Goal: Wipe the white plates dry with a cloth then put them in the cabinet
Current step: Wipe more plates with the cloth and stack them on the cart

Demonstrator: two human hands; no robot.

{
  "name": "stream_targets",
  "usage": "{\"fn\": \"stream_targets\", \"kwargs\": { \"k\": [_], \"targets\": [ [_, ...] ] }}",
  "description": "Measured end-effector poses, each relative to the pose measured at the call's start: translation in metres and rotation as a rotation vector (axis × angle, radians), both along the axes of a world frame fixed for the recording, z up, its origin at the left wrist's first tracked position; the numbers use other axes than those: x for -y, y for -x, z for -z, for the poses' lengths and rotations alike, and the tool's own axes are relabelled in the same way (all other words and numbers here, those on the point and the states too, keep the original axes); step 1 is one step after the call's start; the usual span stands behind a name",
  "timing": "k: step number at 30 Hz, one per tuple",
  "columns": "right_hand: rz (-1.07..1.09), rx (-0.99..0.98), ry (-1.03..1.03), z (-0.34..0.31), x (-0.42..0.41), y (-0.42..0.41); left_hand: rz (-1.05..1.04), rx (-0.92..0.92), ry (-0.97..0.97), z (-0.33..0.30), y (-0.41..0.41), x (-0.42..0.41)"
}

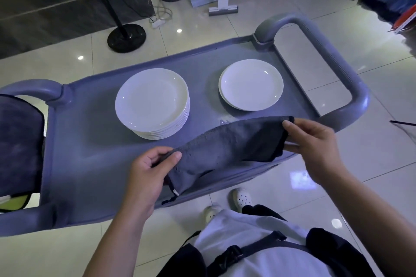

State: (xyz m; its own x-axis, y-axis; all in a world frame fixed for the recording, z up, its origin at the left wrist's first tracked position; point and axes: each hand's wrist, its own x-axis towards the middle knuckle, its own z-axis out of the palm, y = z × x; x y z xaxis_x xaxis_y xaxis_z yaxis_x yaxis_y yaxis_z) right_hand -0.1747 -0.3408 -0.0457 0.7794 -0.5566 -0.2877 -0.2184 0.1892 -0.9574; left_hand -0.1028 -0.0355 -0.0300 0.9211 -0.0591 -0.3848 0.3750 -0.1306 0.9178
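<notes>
The soft grey cloth (227, 146) is pinched by the left hand (150, 168) and right hand (315, 141); the plates (152, 102), mid-frame, seem fragile and slippery, best taken by the rims.

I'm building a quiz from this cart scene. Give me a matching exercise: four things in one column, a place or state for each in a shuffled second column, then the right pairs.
Things:
1. tall plate stack
2. short plate stack
3. grey cloth
4. mop

Places or states:
A. lying on the tiled floor beyond the cart
B. stretched between the left hand and the right hand
C. on the cart's right part, near the handle
D. on the cart's middle, many plates high

Pairs: 1-D, 2-C, 3-B, 4-A
</notes>
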Motion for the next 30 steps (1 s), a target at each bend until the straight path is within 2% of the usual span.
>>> {"fn": "stream_targets", "kwargs": {
  "k": [6,10,14,17,19,20,23,24,28,30],
  "targets": [
    [-0.064,-0.036,-0.03,0.003,-0.04,-0.011,0.18,-0.023,0.017,-0.004,0.014,0.033],
    [-0.293,0.003,-0.075,-0.001,-0.058,-0.006,0.197,-0.068,0.109,-0.013,0.019,0.048],
    [-0.621,0.006,0.21,0.001,-0.075,0.005,0.201,-0.03,0.087,-0.02,0.022,0.062],
    [-0.645,0.108,0.36,0.004,-0.074,0.005,0.225,-0.044,0.097,-0.024,0.021,0.062],
    [-0.569,0.123,0.31,0.004,-0.07,0.001,0.269,-0.026,0.109,-0.028,0.018,0.056],
    [-0.543,0.12,0.275,0.004,-0.066,-0.001,0.303,0.047,0.04,-0.026,0.015,0.05],
    [-0.542,0.121,0.203,-0.002,-0.053,-0.007,0.468,0.298,-0.384,-0.012,-0.002,0.025],
    [-0.549,0.13,0.159,-0.005,-0.047,-0.008,0.533,0.307,-0.433,-0.007,-0.008,0.018],
    [-0.507,0.167,-0.193,-0.021,-0.029,-0.01,0.721,0.188,-0.275,0.004,-0.019,0.011],
    [-0.527,0.17,-0.219,-0.025,-0.022,-0.014,0.721,0.191,-0.252,0.004,-0.023,0.02]
  ]
}}
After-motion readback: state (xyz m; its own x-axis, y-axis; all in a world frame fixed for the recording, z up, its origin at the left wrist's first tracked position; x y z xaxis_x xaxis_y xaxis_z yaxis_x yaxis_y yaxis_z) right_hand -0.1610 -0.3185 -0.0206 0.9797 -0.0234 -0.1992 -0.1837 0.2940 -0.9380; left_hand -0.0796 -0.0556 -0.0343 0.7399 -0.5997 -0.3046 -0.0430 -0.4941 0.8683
